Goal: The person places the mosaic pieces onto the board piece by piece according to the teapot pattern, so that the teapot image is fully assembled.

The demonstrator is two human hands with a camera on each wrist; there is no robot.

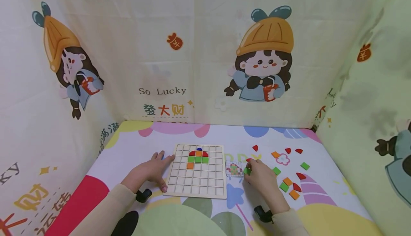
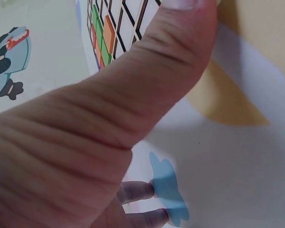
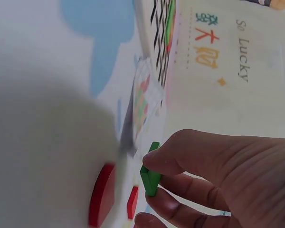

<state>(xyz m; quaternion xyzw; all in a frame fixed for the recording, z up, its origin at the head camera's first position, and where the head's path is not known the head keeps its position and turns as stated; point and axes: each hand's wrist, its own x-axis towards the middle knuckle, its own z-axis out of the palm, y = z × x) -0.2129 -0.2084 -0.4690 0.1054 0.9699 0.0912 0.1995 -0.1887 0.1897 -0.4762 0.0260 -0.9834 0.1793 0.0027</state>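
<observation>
In with the right hand [image 1: 261, 179], and there pinched a small green square tile [image 1: 247, 171] between thumb and fingers, firm in the grip! Held it tilted, just beside the right edge of a small white card [image 1: 234, 169] printed with a coloured grid pattern.

Across to the left hand [image 1: 151, 170], and there spread the fingers, left that grip released, and rested thumb and forefinger at the left edge of a square pale-wood grid board [image 1: 196, 182].

Up on the board, saw a small blue half-round piece [image 1: 199, 149] at the top, then an orange square tile [image 1: 199, 153] flanked by two red quarter-round pieces [image 1: 192, 153], then a row of three green square tiles [image 1: 198, 160]. Spotted a lone orange square [image 1: 190, 165] directly under the row's left end!

Out to the right, found a scatter of loose red wedges [image 1: 300, 176], loose orange squares [image 1: 294, 195] and loose green squares [image 1: 284, 187] across the white tabletop [image 1: 147, 221] with its bright printed shapes. Caught, beyond it all, a cream cloth backdrop [image 1: 212, 50] with cartoon figures and "So Lucky" lettering.
</observation>
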